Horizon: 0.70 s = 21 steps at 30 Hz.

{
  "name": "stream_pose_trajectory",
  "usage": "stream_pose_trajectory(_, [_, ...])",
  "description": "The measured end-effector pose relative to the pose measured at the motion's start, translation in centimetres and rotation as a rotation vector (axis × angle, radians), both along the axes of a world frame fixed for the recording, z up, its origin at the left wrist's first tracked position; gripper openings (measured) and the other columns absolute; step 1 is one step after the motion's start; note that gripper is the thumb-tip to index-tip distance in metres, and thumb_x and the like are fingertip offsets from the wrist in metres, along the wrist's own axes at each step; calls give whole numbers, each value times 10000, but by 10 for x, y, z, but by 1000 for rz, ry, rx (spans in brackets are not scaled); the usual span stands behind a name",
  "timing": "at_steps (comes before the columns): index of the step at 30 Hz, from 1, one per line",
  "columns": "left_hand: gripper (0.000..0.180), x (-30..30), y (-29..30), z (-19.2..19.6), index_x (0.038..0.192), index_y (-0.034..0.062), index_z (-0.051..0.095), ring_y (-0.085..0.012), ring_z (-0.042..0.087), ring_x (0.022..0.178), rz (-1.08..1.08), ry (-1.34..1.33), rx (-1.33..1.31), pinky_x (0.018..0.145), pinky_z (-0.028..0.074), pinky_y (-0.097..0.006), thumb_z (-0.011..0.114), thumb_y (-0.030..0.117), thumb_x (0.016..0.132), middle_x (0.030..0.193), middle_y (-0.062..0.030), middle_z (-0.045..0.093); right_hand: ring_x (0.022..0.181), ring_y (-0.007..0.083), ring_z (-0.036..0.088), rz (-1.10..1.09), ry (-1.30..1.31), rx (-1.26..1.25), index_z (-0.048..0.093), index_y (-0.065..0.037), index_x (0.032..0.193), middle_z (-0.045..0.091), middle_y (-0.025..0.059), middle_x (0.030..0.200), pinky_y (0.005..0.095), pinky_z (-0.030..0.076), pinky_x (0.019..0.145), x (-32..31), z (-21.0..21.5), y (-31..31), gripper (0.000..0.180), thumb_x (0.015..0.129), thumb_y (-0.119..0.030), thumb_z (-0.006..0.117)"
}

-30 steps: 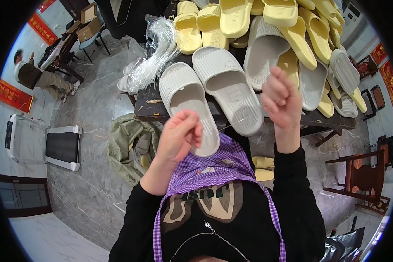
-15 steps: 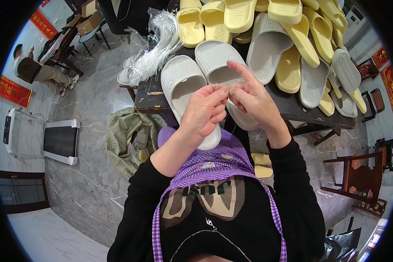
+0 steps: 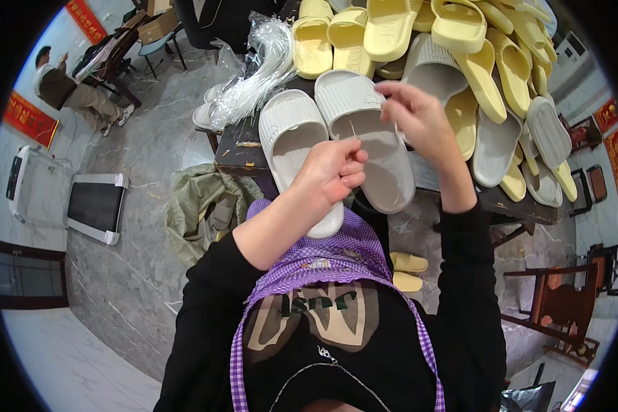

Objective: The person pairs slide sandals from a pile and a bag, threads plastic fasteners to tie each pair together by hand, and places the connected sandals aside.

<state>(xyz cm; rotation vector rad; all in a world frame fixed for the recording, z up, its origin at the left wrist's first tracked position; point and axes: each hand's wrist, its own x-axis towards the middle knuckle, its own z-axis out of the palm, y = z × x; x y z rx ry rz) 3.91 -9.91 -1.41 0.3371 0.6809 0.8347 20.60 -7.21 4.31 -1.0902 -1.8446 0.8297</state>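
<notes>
Two pale grey slide slippers lie side by side at the near edge of a dark table [image 3: 240,154]: the left slipper [image 3: 292,137] and the right slipper [image 3: 371,137]. My left hand [image 3: 331,173] is closed in a fist over them, and a thin pale strand [image 3: 353,129] sticks up from its thumb. My right hand [image 3: 419,117] hovers above the right slipper's strap. Its fingertips are pinched together, apparently on the same kind of fine strand. The hands are a short way apart.
A heap of yellow slippers [image 3: 391,27] and grey slippers [image 3: 494,144] covers the table behind. A bundle of clear plastic bags [image 3: 254,75] hangs at its left. A green bag [image 3: 202,206], a treadmill [image 3: 96,206], a seated person [image 3: 62,86], a wooden chair [image 3: 563,309] stand around.
My hands met over the slippers half a second ago and have now drawn apart, the right one up and to the right, the left one lower.
</notes>
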Motion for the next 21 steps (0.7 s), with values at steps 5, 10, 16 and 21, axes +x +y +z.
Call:
stream_pose_trajectory(5, [90,29,18,2,785,20,423,-90,241,384,240,-122,-184,361,193,-256,402,41,870,674,-70,458,702,139,595,6,-201,232,617,28,982,640,83,770,250,462,666,-16,5,78,218,819,-75,513])
stream_pose_trajectory(10, [90,50,31,0,776,31,408,-105,228,381,438,-158,-178,367,193,-267,383,27,863,670,-67,448,699,197,600,291,-665,231,641,-23,935,641,120,794,302,461,679,-35,-15,146,238,781,-191,569])
stream_pose_trajectory(16, [94,59,50,-4,764,57,405,-108,211,378,541,-145,-159,369,186,-265,374,7,837,646,-47,424,693,169,573,276,-937,-163,645,-8,907,637,102,789,301,449,642,-61,8,138,295,773,-265,591])
stream_pose_trajectory(21, [121,62,58,-7,774,95,421,-106,201,383,526,-249,-185,373,177,-259,354,12,833,625,-12,388,687,135,548,373,-707,-424,647,16,880,624,69,782,278,438,614,-50,-3,143,311,785,-276,597])
